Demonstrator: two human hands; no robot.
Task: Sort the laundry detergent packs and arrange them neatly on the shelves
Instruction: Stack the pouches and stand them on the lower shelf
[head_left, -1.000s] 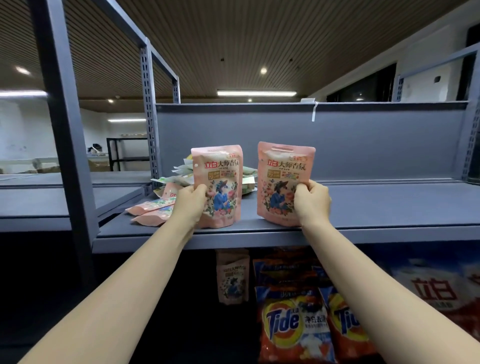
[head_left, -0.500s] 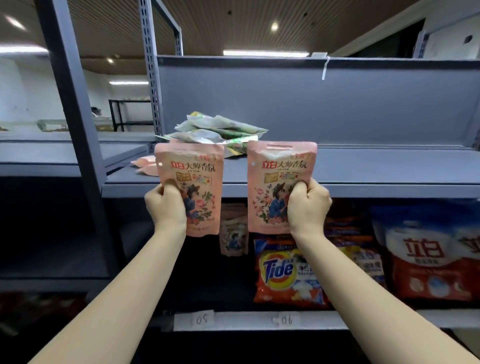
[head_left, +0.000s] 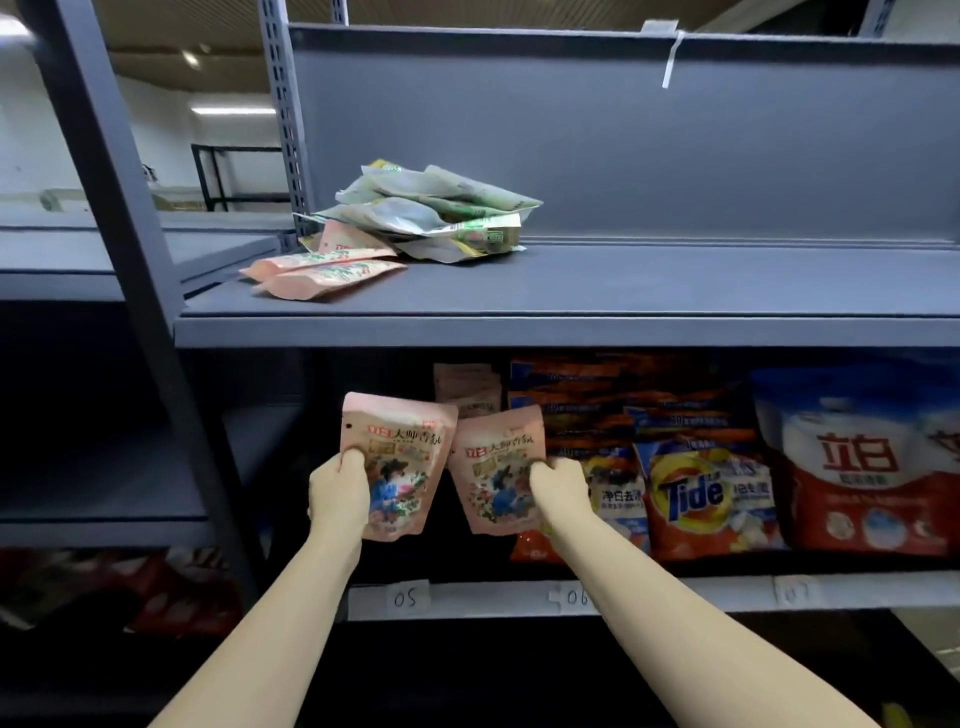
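Grey metal shelves (head_left: 519, 330) fill the view, with a heap of packs (head_left: 415, 223) lying well above the fingers. Below it, the left hand (head_left: 337, 493) grips one pink pack (head_left: 400, 457); the right hand (head_left: 558, 483) grips another pink pack (head_left: 493, 467), the two packs touching between the thumbs.

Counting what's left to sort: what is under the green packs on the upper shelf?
The green packs lie heaped on pink packs, whose ends poke out at the left. How many more pink ones are buried underneath cannot be seen.
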